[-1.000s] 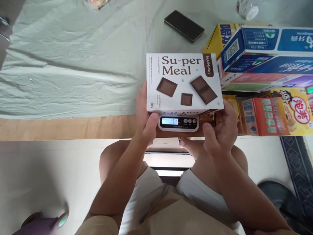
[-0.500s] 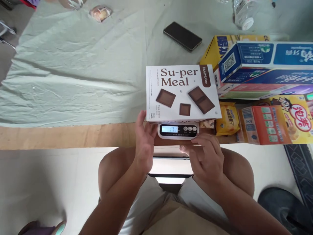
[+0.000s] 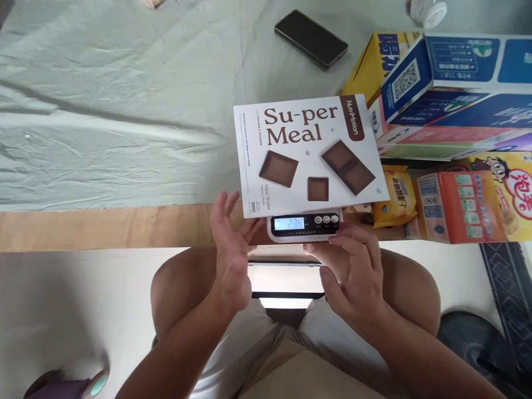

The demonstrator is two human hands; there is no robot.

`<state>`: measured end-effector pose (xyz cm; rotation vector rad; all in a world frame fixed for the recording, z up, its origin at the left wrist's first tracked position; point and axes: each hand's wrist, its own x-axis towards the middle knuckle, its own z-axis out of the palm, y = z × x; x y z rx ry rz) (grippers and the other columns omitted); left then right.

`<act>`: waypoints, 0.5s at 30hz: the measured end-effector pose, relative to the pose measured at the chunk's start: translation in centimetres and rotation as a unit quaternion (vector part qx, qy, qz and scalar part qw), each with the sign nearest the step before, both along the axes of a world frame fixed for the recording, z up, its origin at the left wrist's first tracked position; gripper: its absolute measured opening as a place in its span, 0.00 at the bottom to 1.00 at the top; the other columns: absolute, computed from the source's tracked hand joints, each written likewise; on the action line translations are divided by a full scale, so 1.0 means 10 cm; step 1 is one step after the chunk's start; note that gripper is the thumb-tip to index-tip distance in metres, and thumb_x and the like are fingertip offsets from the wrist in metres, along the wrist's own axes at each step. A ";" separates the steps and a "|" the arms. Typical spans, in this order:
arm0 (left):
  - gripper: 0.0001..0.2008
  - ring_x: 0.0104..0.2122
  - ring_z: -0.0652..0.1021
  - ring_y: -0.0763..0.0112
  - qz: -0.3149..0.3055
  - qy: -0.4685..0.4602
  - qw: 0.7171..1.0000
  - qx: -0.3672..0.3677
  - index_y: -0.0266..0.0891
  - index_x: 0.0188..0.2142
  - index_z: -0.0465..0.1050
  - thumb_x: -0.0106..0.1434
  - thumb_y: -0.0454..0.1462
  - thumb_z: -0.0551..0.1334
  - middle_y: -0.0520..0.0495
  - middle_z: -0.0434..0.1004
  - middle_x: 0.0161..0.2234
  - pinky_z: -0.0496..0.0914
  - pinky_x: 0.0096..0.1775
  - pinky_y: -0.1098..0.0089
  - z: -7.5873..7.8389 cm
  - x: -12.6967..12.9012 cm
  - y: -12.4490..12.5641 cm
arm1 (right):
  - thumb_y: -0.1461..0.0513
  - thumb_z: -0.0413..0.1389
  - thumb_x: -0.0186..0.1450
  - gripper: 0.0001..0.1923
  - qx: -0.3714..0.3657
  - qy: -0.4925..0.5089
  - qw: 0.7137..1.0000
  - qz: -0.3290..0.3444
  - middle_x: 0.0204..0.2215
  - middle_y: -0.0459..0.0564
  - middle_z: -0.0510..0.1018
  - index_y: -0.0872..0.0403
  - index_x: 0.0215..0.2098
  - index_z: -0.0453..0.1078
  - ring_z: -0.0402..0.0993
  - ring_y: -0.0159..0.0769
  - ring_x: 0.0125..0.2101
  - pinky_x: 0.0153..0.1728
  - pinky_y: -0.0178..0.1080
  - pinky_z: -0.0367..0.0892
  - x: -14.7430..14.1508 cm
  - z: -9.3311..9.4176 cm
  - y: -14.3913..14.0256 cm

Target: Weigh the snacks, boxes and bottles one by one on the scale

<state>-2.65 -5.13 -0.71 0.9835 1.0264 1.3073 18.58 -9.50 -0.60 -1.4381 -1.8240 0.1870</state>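
A white "Su-per Meal" box with chocolate pieces printed on it rests on a small digital kitchen scale, slightly turned. The lit display reads what looks like 234. My left hand is beside the box's near left corner, fingers spread, its thumb reaching toward the scale's left end; whether it touches the box I cannot tell. My right hand is at the scale's right front corner, fingertips against its edge near the buttons, fingers loosely curled and apart. Most of the scale's platform is hidden under the box.
Right of the scale lie a yellow snack bag, an orange carton and a yellow box. Behind them stand a blue box and another yellow box. A black phone lies on the green cloth.
The box has turned slightly, and its near left corner now sits closer to me. My left hand has drawn away to the left, fingers spreading. The display has changed. The view has shifted.
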 end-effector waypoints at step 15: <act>0.28 0.53 0.80 0.51 0.092 -0.017 0.990 0.107 0.47 0.53 0.75 0.64 0.62 0.65 0.43 0.81 0.50 0.78 0.56 0.48 0.08 0.29 0.53 | 0.63 0.58 0.66 0.30 0.070 0.189 0.978 -0.056 0.54 0.57 0.71 0.45 0.66 0.63 0.74 0.50 0.58 0.61 0.61 0.76 0.18 -0.12 0.31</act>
